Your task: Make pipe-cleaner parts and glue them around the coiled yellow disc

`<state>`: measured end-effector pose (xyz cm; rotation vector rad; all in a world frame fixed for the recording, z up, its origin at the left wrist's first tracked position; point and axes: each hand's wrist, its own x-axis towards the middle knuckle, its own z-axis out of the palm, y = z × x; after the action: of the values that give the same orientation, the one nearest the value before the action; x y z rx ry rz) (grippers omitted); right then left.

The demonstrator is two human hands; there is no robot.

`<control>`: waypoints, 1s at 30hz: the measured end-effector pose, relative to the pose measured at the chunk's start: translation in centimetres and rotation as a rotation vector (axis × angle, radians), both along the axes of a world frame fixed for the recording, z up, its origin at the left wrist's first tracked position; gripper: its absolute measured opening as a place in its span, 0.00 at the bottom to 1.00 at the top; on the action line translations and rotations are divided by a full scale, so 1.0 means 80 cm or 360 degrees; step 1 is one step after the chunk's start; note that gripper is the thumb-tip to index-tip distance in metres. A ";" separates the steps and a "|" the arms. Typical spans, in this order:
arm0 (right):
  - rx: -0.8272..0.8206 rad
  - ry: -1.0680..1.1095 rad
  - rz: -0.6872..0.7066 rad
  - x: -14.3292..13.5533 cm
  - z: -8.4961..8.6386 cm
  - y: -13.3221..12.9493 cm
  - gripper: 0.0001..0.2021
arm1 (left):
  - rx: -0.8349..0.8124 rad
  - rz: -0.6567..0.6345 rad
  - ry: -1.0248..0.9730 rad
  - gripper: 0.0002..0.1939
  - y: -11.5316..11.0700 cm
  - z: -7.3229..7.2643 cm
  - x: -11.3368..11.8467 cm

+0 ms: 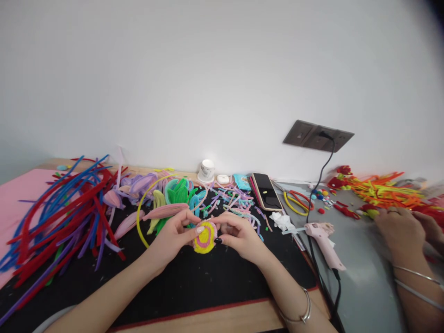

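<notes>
A small round disc of yellow and pink pipe cleaner (204, 240) is held upright between my two hands, above the black mat (208, 282). My left hand (178, 233) pinches its left edge, thumb lying across the front. On the other side, my right hand (237, 233) grips the right edge between thumb and fingers. Just behind my left hand lie a pink pipe-cleaner petal (166, 211) and a green pipe-cleaner piece (178, 190). Short cut pipe-cleaner bits (231, 199) are scattered beyond my right hand.
Long red and blue pipe cleaners (65, 212) spread at the left. Behind stand a white cup (207, 171) and a phone (267, 192). A pink glue gun (326, 245) with a black cord (321, 178) lies at right, near a co-worker's hands (400, 231) and orange-yellow pipe cleaners (385, 189).
</notes>
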<state>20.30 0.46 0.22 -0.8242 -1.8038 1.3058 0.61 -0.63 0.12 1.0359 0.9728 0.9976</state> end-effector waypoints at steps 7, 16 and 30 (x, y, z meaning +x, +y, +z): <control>-0.0043 0.0030 -0.0038 -0.002 -0.003 -0.001 0.16 | -0.0007 -0.0039 -0.0020 0.13 -0.001 -0.005 -0.002; -0.0028 0.0035 -0.0039 -0.004 -0.003 -0.003 0.15 | -0.0019 -0.0046 -0.0047 0.14 -0.001 -0.008 -0.002; -0.0029 0.0003 -0.0039 -0.003 -0.002 -0.003 0.15 | -0.0025 -0.0041 -0.0031 0.12 -0.001 -0.012 -0.004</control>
<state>20.06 0.26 0.09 -0.8515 -1.7775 1.3087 0.29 -0.68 -0.81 1.0214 0.9478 0.9757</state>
